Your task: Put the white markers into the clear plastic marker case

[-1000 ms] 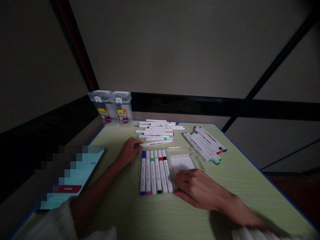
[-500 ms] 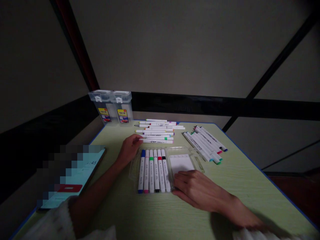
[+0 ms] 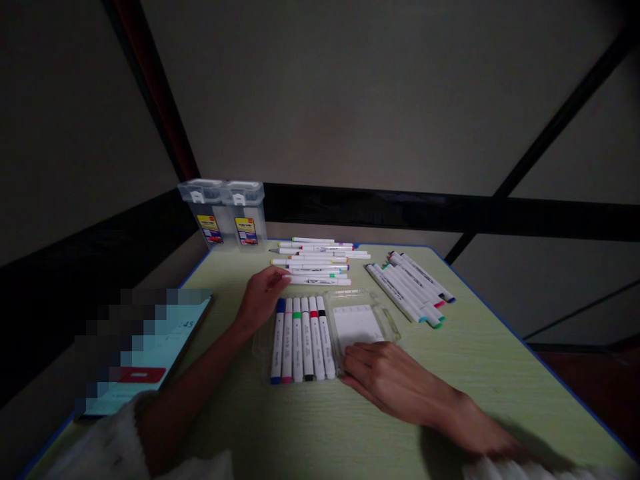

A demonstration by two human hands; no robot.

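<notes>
My left hand is closed, thumb and fingers pinching the left end of a white marker at the near side of a marker pile. In front of me an open transparent plastic case lies flat. Its left half holds a row of several white markers with coloured bands, side by side. A white card lies in its right half. My right hand has its fingers curled over the near edge of that right half. Its fingertips are partly hidden.
A second group of white markers lies slantwise at the right. Two lidded transparent boxes stand at the back left corner. A tablet with a lit screen lies at the left, beside my left forearm. A wall rises behind the table.
The open case with its markers has shifted slightly left and away from me, my right hand moving along. The marker at my left hand has slid a little to the right.
</notes>
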